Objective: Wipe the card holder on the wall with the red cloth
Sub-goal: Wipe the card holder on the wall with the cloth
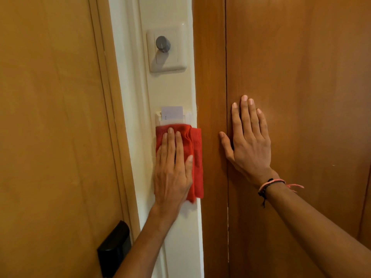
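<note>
Pressing the cloth flat to the wall w/ my left hand, fingers together and stretched out, palm down on it, no pinch, just pressure. Cloth is red, folded into a long pad, soft and light by the look; it'll slide easy on paint, so I judge palm pressure is what keeps it from slipping off. Its top edge covers the lower part of the holder, which sits at 12 o'clock from my fingertips, white plastic, stiff, fixed to the wall. A white card stands in its slot, poking up. Card looks loose-fit to me, prob. easy to knock out, so go gentle near the top. Best hold for the cloth: stay flat over its middle, maybe hook the thumb on the right edge where a fold hangs free at 3 o'clock.

Right hand is spread wide, empty, palm on the wood panel at 3 o'clock from the holder, bracing.

Room: narrow cream wall strip between a wood door at 9 o'clock and the panel. Dial switch at 12 o'clock, well above the holder. Black door lock at 7 o'clock. Tight space, little sideways travel.
</note>
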`<action>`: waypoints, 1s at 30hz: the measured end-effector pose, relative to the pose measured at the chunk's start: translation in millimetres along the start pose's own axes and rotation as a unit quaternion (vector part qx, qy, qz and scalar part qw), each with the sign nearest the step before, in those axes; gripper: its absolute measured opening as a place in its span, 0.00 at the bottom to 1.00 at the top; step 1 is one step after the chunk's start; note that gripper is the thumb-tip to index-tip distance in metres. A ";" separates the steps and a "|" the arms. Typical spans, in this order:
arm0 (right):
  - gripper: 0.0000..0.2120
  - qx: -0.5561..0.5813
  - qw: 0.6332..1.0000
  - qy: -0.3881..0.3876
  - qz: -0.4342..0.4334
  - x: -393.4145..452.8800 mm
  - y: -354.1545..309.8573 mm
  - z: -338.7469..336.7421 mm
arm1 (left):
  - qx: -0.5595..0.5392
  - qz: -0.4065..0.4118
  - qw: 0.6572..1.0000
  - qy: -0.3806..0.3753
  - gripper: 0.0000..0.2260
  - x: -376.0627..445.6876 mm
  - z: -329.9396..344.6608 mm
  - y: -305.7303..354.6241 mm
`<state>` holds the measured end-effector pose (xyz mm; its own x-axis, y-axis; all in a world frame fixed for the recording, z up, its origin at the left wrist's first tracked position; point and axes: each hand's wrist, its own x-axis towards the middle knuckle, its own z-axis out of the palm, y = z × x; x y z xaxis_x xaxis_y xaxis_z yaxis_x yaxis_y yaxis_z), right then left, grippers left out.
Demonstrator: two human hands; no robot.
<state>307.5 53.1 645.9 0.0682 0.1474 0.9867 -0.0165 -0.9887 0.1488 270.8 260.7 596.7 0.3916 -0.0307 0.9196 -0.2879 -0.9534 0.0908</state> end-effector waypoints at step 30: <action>0.36 -0.001 1.000 0.006 0.003 -0.9 -1.6 3.7 | 0.034 0.036 0.999 -0.010 0.26 -12.6 -4.1 -19.7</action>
<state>311.2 54.4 644.5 0.0567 0.1409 0.9884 -0.0191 -0.9897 0.1421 268.0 281.1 585.0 0.3892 -0.1045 0.9152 -0.2558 -0.9667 -0.0016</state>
